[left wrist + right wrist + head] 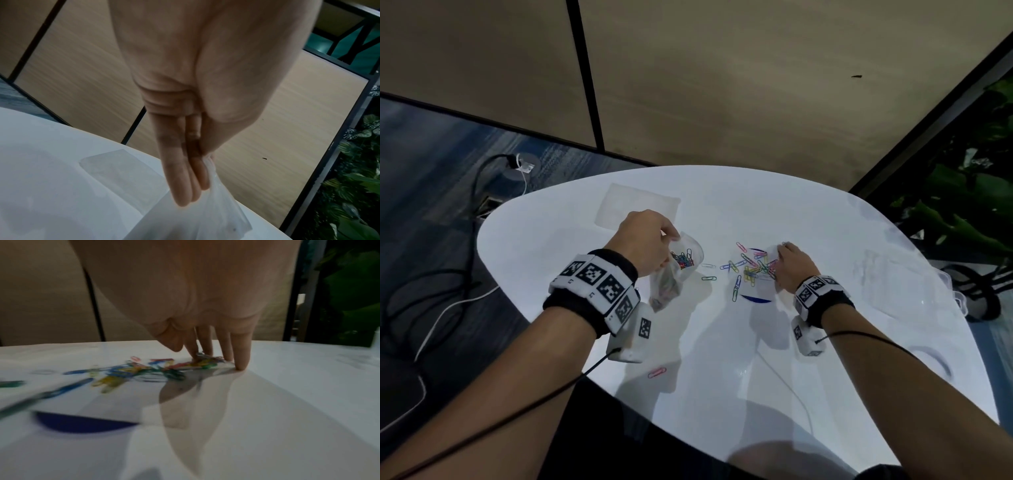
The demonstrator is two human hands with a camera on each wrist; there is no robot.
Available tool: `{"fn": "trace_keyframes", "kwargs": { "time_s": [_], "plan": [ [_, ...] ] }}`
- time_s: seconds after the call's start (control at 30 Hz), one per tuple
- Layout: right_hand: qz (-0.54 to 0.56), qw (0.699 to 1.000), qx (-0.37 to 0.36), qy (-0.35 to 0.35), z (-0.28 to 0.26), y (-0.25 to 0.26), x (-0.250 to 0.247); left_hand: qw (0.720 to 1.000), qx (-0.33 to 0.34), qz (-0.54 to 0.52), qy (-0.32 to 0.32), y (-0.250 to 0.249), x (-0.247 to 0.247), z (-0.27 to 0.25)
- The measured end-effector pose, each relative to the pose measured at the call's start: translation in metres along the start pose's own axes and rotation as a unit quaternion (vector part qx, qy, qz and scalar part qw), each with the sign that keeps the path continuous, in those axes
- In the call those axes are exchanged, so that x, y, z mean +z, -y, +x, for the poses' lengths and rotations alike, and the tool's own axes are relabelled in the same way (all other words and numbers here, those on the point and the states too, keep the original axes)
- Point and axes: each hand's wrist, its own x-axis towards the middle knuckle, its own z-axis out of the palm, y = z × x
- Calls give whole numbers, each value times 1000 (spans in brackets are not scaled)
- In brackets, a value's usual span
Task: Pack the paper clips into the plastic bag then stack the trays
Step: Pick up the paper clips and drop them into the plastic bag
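The left hand (645,240) pinches the rim of a clear plastic bag (678,270) above the white table (722,359), its fingers (180,178) straight against the film; some colored paper clips already lie inside. The right hand (792,270) presses its spread fingers (241,352) down on the loose pile of paper clips (751,267). One clear tray (637,205) lies behind the bag, another (893,284) to the right, and a stray pink clip (656,372) sits near the front edge.
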Motion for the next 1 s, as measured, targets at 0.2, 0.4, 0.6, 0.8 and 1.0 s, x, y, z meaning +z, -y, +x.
{"fn": "trace_keyframes", "kwargs": {
  "time_s": [0.2,0.4,0.6,0.8,1.0],
  "plan": [
    [-48,998,-1,-31,-17,31,12,1000,9,9,5,-5,3,-2],
    [-30,994,-65,-76,-25,55,13,1000,12,12,12,-4,1,-7],
    [347,932,86,-59,-20,36,-13,1000,-7,-1,16,1,-1,-5],
    [765,635,38,101,-59,66,-73,1000,-12,12,25,2,4,-1],
    [759,628,-22,169,-85,116,-91,1000,-7,2,22,-1,7,-2]
  ]
}}
